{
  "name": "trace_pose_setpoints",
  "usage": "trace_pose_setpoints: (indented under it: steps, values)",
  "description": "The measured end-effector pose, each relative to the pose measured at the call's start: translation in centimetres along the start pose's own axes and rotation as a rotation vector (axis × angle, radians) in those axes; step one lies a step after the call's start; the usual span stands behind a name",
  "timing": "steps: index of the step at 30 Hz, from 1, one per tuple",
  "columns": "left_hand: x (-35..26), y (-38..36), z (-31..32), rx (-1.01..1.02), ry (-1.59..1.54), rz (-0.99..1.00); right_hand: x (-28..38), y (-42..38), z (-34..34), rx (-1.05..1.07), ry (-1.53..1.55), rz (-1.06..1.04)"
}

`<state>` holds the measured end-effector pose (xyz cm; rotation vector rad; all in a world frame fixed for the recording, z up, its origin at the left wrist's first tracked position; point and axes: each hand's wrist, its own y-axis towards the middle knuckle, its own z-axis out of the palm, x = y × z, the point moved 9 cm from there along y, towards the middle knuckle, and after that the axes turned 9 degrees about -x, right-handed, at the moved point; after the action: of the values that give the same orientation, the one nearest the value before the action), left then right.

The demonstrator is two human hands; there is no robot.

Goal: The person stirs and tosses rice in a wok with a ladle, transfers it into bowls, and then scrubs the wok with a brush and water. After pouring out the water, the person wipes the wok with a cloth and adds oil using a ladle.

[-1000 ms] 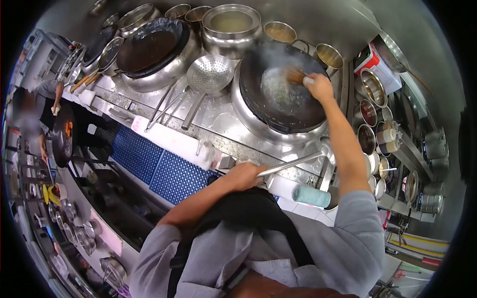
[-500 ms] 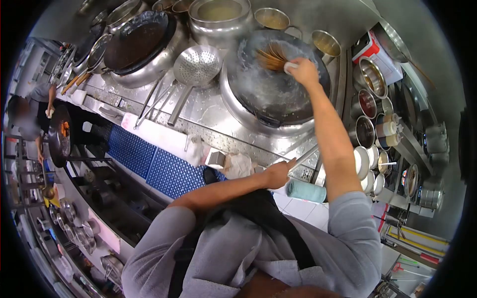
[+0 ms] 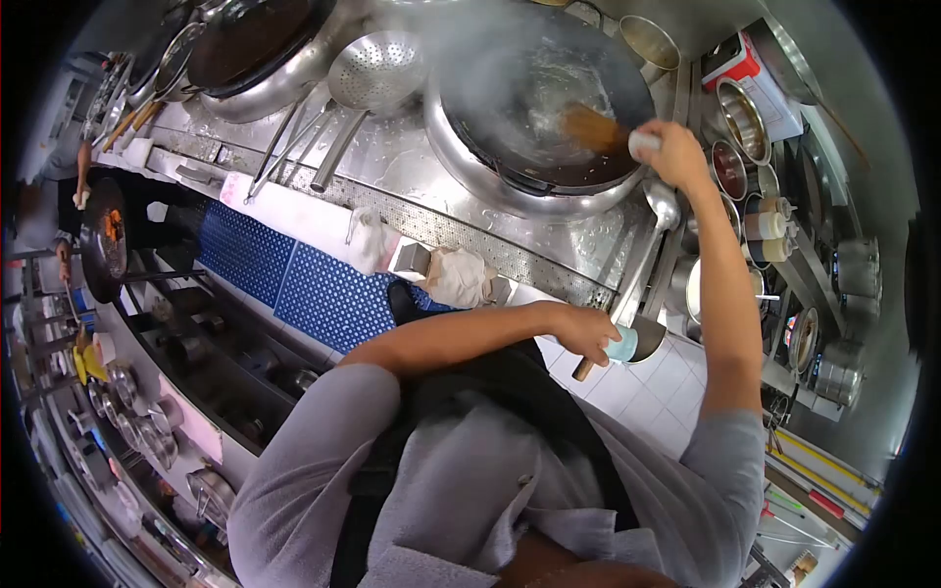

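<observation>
Perforated skimmer (image 3: 376, 71) lies on wet steel counter (image 3: 412, 181), handle pointing toward counter front edge, w/ several long steel handles (image 3: 279, 147) beside it. Second dark wok (image 3: 257, 39) on its ring at upper left. Crumpled white cloths (image 3: 461, 274) and (image 3: 368, 240) on counter edge, small steel block (image 3: 412, 258) between them. Blue mats (image 3: 294, 274) on floor below. Steel seasoning bowls (image 3: 737, 147) in row at right, one w/ red contents; squeeze bottles (image 3: 767, 235) just beside. Red-white box (image 3: 740, 73) at upper right. Far left: another person (image 3: 59, 211) holding a dark pan (image 3: 103, 250) w/ orange bits. Stacked small steel bowls (image 3: 137, 416) lower left.
</observation>
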<state>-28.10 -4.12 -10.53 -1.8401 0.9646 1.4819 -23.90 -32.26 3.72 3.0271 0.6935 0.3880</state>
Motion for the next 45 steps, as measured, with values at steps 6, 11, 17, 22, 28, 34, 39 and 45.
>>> trace_pose_setpoints:
  steps: [6,11,17,22,28,34,39,45]
  values:
    - [-16.6,-8.9,-9.6,-0.191,-0.059,0.159,4.9,9.1,6.7,-0.145,0.175,0.112]
    - [-32.3,-17.2,-12.8,-0.402,0.223,0.738,11.1,3.7,7.8,-0.169,0.307,0.13]
    - [-35.5,-18.7,-13.1,-0.172,0.143,0.477,10.7,-8.1,0.6,-0.016,0.27,-0.164]
    - [-33.4,-18.4,-12.7,-0.403,0.273,0.62,-0.6,-2.1,-0.8,-0.042,-0.023,-0.082]
    - [-32.7,-18.2,-12.6,-0.59,0.35,0.67,3.6,11.3,8.1,-0.193,0.183,0.013]
    - [-34.8,-19.4,-11.9,-0.704,0.581,0.677,8.1,4.4,10.1,-0.125,0.3,0.009]
    - [-33.4,-22.7,-14.0,-0.636,0.462,0.571,4.6,0.2,0.8,-0.093,0.41,-0.003]
    - [-25.5,-16.8,-15.5,-0.555,0.341,0.304,7.0,7.0,6.7,-0.239,0.347,0.02]
